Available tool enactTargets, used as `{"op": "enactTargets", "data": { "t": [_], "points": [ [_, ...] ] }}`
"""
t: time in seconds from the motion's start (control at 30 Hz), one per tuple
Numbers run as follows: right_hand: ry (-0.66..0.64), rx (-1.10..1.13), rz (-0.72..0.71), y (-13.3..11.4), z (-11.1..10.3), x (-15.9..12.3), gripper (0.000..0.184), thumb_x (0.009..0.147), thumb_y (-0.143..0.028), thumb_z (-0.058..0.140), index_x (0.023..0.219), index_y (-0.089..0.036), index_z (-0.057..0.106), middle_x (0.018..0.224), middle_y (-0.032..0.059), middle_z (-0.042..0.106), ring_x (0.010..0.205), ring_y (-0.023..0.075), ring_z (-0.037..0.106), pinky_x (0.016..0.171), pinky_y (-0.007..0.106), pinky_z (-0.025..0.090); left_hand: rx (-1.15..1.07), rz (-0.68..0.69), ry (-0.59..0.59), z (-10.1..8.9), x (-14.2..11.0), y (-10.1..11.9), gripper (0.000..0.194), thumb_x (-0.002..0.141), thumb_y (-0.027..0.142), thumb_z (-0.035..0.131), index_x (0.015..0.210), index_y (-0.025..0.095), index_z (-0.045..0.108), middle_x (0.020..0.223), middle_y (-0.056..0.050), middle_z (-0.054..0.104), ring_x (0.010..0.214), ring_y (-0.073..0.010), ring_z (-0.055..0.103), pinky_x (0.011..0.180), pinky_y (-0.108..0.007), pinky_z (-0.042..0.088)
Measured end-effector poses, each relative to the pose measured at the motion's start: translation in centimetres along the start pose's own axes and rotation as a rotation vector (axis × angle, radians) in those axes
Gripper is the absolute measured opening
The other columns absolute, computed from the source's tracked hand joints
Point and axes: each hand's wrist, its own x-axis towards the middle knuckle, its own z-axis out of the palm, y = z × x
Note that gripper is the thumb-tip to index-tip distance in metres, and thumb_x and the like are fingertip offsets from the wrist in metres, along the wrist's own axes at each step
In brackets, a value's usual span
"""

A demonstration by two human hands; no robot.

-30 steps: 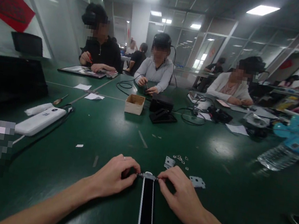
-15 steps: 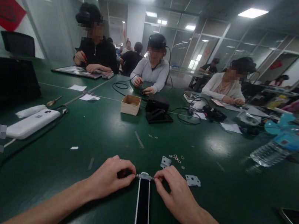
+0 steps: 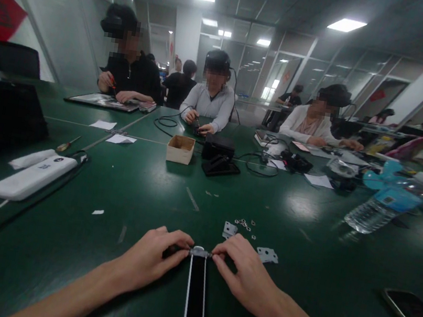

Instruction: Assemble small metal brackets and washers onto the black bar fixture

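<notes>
A long black bar with silver edges lies on the green table, pointing away from me. At its far end sits a small grey metal fitting, with a thin threaded-looking stub on each side. My left hand pinches the left stub between thumb and fingertips. On the other side, my right hand pinches the right stub the same way; the fingertips cover most of both stubs. Just beyond my right hand are a bent metal plate, a second metal plate and several small nuts.
A small open box and a black case stand ahead. A water bottle leans at the right, above a phone. A white power strip and a screwdriver lie left. Several people sit across the table.
The view has shifted slightly to the right, so things appear further left. Both hands keep their pinch on the stubs. At the far right, a co-worker's hand has moved outward.
</notes>
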Motion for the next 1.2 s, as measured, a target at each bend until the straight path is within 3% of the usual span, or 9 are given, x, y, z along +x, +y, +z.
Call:
{"op": "enactTargets", "data": {
  "t": [0.1, 0.23, 0.4, 0.67, 0.9, 1.03, 1.2],
  "points": [
    [0.096, -0.049, 0.003, 1.3, -1.3, 0.6, 0.014, 0.088, -0.023, 0.049, 0.087, -0.017, 0.062, 0.08, 0.0061, 0.062, 0.076, 0.0189, 0.055, 0.068, 0.033, 0.045, 0.057, 0.007, 0.005, -0.1, -0.1, 0.2, 0.019, 0.089, 0.024, 0.048, 0.104, 0.022, 0.06, 0.092, 0.0, 0.07, 0.072, -0.0159, 0.059, 0.066, -0.027, 0.044],
    [0.189, -0.174, 0.141, 4.8, -3.2, 1.1, 0.019, 0.089, -0.027, 0.048, 0.094, -0.018, 0.063, 0.088, 0.008, 0.063, 0.082, 0.0208, 0.055, 0.072, 0.036, 0.045, 0.11, 0.01, 0.007, -0.1, -0.1, 0.5, 0.019, 0.087, 0.021, 0.049, 0.102, 0.022, 0.059, 0.087, 0.0, 0.068, 0.069, -0.0156, 0.057, 0.067, -0.028, 0.042],
    [0.042, -0.235, 0.255, 7.3, -3.7, 0.9, 0.022, 0.086, -0.035, 0.053, 0.098, -0.022, 0.066, 0.095, 0.0071, 0.064, 0.087, 0.023, 0.055, 0.073, 0.04, 0.045, 0.101, 0.014, 0.006, 0.0, 0.0, 0.4, 0.017, 0.084, 0.021, 0.053, 0.1, 0.021, 0.061, 0.089, -0.001, 0.067, 0.073, -0.0159, 0.057, 0.073, -0.031, 0.042],
    [0.023, -0.294, 0.253, 6.9, -3.6, 1.1, 0.018, 0.085, -0.033, 0.056, 0.085, -0.021, 0.069, 0.088, 0.0062, 0.065, 0.082, 0.0228, 0.055, 0.071, 0.04, 0.044, 0.113, -0.008, 0.02, 0.2, 0.2, 0.2, 0.012, 0.083, 0.022, 0.056, 0.093, 0.021, 0.063, 0.083, -0.001, 0.066, 0.071, -0.0157, 0.057, 0.072, -0.03, 0.042],
    [-0.023, -0.328, 0.154, 6.4, -3.9, 1.3, 0.018, 0.087, -0.026, 0.055, 0.1, -0.021, 0.067, 0.095, 0.0066, 0.064, 0.085, 0.0218, 0.054, 0.071, 0.038, 0.044, 0.138, -0.035, 0.004, -0.2, 0.2, 0.8, 0.012, 0.081, 0.021, 0.058, 0.092, 0.02, 0.064, 0.083, 0.0, 0.066, 0.071, -0.016, 0.057, 0.071, -0.029, 0.042],
    [-0.084, -0.379, 0.09, 6.3, -3.9, 1.4, 0.018, 0.089, -0.025, 0.053, 0.098, -0.02, 0.068, 0.095, 0.0073, 0.064, 0.086, 0.022, 0.054, 0.071, 0.038, 0.044, 0.136, -0.027, 0.015, -0.2, 0.2, 0.8, 0.011, 0.081, 0.021, 0.058, 0.091, 0.02, 0.063, 0.082, 0.0, 0.065, 0.072, -0.016, 0.057, 0.072, -0.03, 0.043],
    [-0.062, -0.413, 0.056, 6.0, -3.6, 1.7, 0.02, 0.089, -0.027, 0.053, 0.102, -0.021, 0.067, 0.095, 0.0076, 0.065, 0.084, 0.0219, 0.055, 0.069, 0.037, 0.044, 0.123, -0.033, 0.01, -0.3, 0.3, 0.9, 0.011, 0.08, 0.021, 0.058, 0.09, 0.02, 0.063, 0.081, 0.0, 0.065, 0.072, -0.0158, 0.057, 0.073, -0.031, 0.043]
  ]
}}
